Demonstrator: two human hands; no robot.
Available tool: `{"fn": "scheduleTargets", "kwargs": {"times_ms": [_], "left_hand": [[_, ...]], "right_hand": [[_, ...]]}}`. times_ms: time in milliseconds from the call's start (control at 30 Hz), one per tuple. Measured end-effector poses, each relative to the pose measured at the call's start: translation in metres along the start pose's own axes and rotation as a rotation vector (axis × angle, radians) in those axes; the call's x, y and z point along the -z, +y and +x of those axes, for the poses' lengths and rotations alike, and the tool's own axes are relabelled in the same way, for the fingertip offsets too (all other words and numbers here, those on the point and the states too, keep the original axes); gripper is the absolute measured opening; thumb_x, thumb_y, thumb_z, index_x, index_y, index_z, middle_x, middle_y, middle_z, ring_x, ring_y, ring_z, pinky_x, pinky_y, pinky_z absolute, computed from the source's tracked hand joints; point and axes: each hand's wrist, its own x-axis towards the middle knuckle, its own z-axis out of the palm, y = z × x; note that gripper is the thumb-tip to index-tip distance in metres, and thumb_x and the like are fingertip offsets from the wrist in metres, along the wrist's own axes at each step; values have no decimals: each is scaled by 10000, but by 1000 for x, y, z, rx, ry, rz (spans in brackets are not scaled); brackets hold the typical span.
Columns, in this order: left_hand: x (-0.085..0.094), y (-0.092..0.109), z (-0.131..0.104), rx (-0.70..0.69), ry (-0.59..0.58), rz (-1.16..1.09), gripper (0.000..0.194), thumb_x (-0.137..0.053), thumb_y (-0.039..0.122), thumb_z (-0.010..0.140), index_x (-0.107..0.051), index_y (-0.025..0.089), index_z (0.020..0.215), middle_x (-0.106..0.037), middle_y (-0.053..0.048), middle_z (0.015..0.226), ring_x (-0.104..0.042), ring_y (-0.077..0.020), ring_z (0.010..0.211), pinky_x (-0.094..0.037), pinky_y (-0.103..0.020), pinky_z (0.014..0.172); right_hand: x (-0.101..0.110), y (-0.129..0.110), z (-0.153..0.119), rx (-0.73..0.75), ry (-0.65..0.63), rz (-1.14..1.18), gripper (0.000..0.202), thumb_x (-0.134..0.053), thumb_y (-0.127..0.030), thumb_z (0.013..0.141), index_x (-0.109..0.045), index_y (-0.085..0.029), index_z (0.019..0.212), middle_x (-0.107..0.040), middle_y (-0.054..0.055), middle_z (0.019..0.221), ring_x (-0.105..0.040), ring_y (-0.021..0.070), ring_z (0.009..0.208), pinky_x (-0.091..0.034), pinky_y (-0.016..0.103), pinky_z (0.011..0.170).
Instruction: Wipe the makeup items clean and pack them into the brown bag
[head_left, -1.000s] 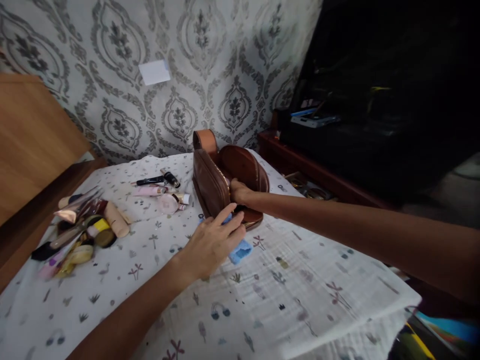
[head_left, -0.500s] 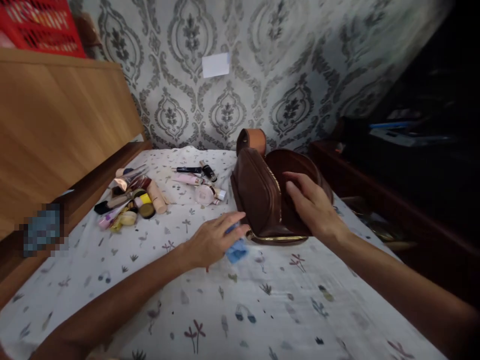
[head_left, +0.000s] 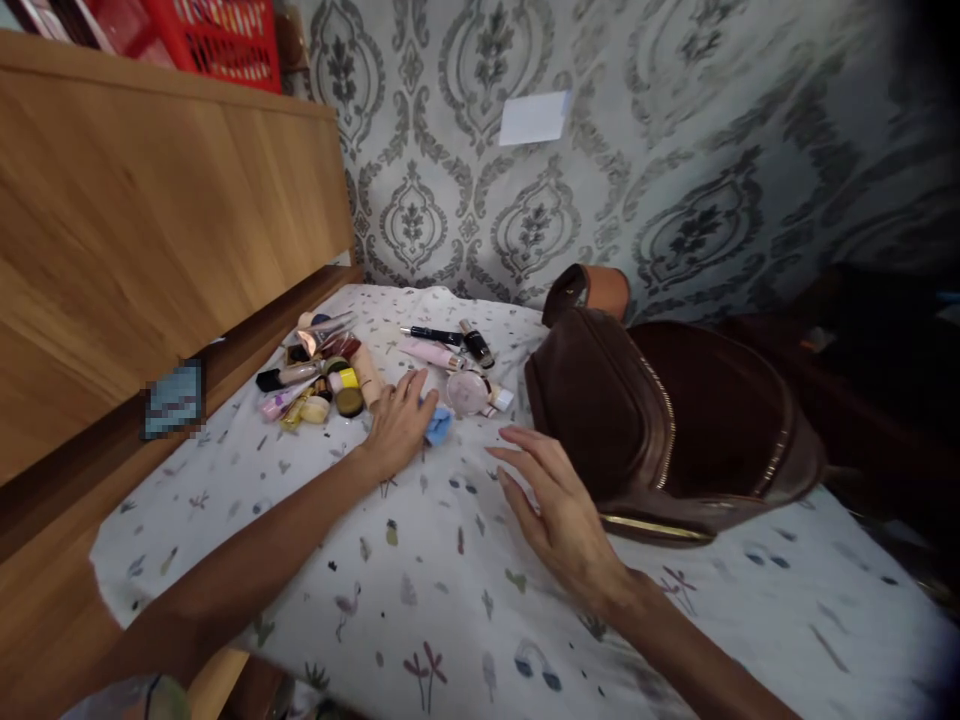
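Note:
My left hand [head_left: 401, 420] is closed on a small blue cloth [head_left: 439, 427], whose crumpled end pokes out past the fingers. It hovers or rests just in front of a pile of makeup [head_left: 349, 402]; whether it touches the sheet I cannot tell. My right hand [head_left: 559, 500] is open, fingers apart and holding nothing, beside the brown leather bag [head_left: 585, 400]. The bag stands unzipped, its dark inside showing. Between the hands and the wall lie a round clear compact [head_left: 466, 392], a pink tube [head_left: 431, 354] and a small black bottle [head_left: 476, 345].
A patterned white sheet [head_left: 442, 560] covers the surface. To the left rises a wooden panel [head_left: 172, 200] with a red basket [head_left: 225, 45] above it. Patterned wallpaper [head_left: 420, 130] with a white card [head_left: 534, 118] is behind. The right side is dark.
My left hand has moved left with the blue cloth, towards the makeup. My right hand has come out of the bag's opening to its near left side. The view has turned left.

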Motion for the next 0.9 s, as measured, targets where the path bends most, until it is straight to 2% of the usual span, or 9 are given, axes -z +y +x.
{"fn": "scheduleTargets", "kwargs": {"times_ms": [167,300,433,533,600,667,800,900], "left_hand": [[5,-25,2,193,2,99,495,-514,3,828,-492,83,1315,-281,-280,1567,-235,-437,1460,-257,-724,1070],[8,-42,5,360,-92,112,628,-670,186,822,-429,79,1392,-189,-295,1594,-158,-480,1469,-235,-763,1051],[10,-47,8,468,-203,98,586,-596,333,894,-425,140,1421,-327,-256,1545,-197,-470,1457,-238,-767,1046],[10,-43,9,465,-246,106,497,-535,336,919,-474,174,1385,-377,-226,1522,-231,-454,1443,-223,-777,1041],[10,-39,8,426,-249,105,451,-509,308,925,-502,181,1358,-376,-211,1527,-243,-445,1436,-190,-784,1048],[8,-35,7,382,-249,94,428,-497,284,923,-525,181,1338,-435,-195,1486,-250,-452,1430,-156,-780,1063],[7,-30,4,319,-231,68,421,-488,210,903,-554,154,1315,-537,-187,1380,-268,-479,1413,-140,-756,1084],[9,-30,5,286,-190,16,406,-494,179,883,-577,150,1280,-582,-179,1329,-320,-456,1391,-161,-722,1099]], "right_hand": [[-44,9,2,-176,-121,122,226,-488,-224,933,-647,-186,1089,-633,145,1179,-614,265,1124,-540,467,943],[-57,11,1,-299,-136,239,235,-488,-248,915,-654,-195,1072,-654,129,1152,-626,263,1115,-546,445,929],[-57,17,-4,-432,-135,318,256,-482,-300,922,-654,-198,1080,-660,116,1118,-655,236,965,-575,359,746],[-58,21,-7,-443,-118,329,264,-487,-330,915,-667,-193,1053,-669,114,1084,-649,235,933,-563,364,748],[-59,23,-8,-432,-118,338,270,-487,-334,914,-670,-196,1058,-671,112,1091,-647,246,968,-559,382,778],[-60,23,-8,-432,-126,343,274,-485,-336,917,-669,-201,1069,-670,110,1102,-645,253,990,-558,387,776],[-61,23,-8,-434,-131,338,273,-484,-345,921,-668,-204,1066,-667,108,1101,-646,254,989,-553,396,792],[-61,23,-8,-426,-128,331,265,-489,-343,920,-667,-209,1064,-663,105,1110,-644,254,1001,-548,406,822]]}}
